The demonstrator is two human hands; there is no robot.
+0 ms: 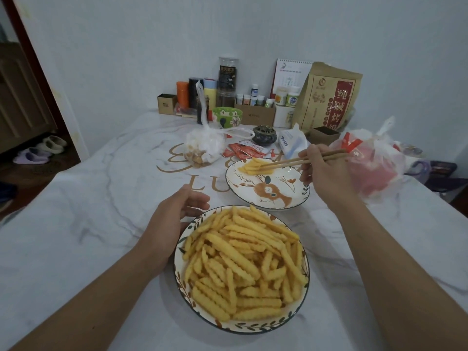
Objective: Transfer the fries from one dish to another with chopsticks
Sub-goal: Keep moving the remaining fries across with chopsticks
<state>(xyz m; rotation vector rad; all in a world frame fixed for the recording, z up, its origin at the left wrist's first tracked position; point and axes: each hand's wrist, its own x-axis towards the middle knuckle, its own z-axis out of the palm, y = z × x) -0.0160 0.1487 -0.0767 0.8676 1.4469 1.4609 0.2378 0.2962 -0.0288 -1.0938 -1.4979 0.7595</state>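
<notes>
Head view: the near dish (243, 325) sits heaped with crinkle-cut fries (243, 264), and the left hand (174, 219) rests against its far-left rim, fingers loosely curved along the edge, steadying it and not clamped round anything that I can see. Beyond it and slightly right is the far dish (268, 193), with a deer drawn on it and only a small pile (253, 165) at its far-left edge. The right hand (326, 171) grips the chopsticks (306, 159), whose tips reach left into that small pile; whether they pinch a fry or have let go cannot be told.

Judging from this, the step in hand is the drop-off on the far dish, with the task barely begun, since nearly all fries lie in the near dish. The next move calls for parting the tips, bringing them back to the heap, and pinching one fry near its middle so it does not pivot or slip.

Past the dishes, the table (101, 198) carries sauce packets (243, 150), plastic bags and jars.
</notes>
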